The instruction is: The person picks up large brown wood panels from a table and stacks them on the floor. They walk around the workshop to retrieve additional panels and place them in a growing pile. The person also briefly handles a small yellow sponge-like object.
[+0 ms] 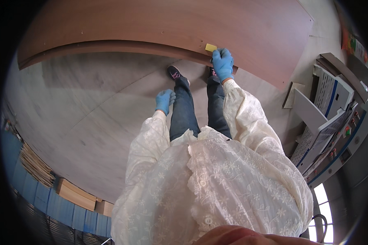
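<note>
A large brown wood-look panel (184,24) spans the far side, with small holes in its face. At its near edge, right of the middle, my right hand (223,64) in a blue glove has its fingers closed on a small flat yellow piece (210,47). That piece lies against the panel's surface, and its exact kind is unclear. My left hand (165,101), gloved in blue too, hangs in front of my left leg, away from the panel. Its fingers are curled into a loose fist, and nothing shows sticking out of it.
Grey floor (90,110) lies around my feet. To the right stands a white and blue machine (331,94) with a control panel. At the lower left are a stack of thin brown strips (37,165), wooden boards (75,194) and a row of blue panels (59,206).
</note>
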`<action>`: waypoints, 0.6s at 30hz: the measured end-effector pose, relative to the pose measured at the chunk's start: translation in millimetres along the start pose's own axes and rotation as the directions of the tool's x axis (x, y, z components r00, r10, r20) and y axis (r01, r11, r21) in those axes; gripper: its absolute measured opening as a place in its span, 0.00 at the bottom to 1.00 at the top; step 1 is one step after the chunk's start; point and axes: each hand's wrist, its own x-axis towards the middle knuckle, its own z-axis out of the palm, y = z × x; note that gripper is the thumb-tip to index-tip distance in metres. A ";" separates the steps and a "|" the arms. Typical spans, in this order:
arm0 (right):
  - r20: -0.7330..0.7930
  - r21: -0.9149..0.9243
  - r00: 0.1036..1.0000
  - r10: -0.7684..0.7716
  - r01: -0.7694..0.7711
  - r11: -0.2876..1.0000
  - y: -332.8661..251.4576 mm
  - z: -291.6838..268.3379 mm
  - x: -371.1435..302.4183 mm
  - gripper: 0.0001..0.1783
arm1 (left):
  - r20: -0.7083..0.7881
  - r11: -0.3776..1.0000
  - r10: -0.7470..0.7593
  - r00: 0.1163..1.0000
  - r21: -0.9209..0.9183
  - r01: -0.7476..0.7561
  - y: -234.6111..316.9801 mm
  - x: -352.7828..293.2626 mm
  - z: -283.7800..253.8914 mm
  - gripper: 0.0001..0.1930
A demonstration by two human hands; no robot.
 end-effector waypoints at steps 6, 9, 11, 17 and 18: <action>-0.038 0.270 0.997 0.074 -0.061 0.961 -7.9 -35.3 -2.6 0.14 | 0.012 0.999 0.008 1.000 0.038 -0.009 4.2 -9.9 21.1 0.11; 0.132 0.524 0.985 0.112 -0.165 0.836 -11.7 -82.2 -1.6 0.10 | 0.049 0.998 0.003 0.999 0.058 -0.006 15.6 -25.8 50.1 0.12; 0.307 0.629 0.946 0.103 -0.283 0.724 -18.1 -112.7 -7.2 0.09 | 0.215 0.996 0.089 0.972 -0.008 -0.090 32.7 -42.5 80.7 0.11; 0.617 0.686 0.787 -0.012 -0.531 0.497 -38.2 -194.8 -39.3 0.10 | 0.697 0.970 0.235 0.677 -0.210 -0.120 99.9 -129.4 195.3 0.32; 0.632 0.692 0.774 -0.040 -0.540 0.478 -39.6 -206.8 -44.7 0.10 | 0.747 0.970 0.239 0.621 -0.218 -0.112 108.8 -146.6 210.5 0.34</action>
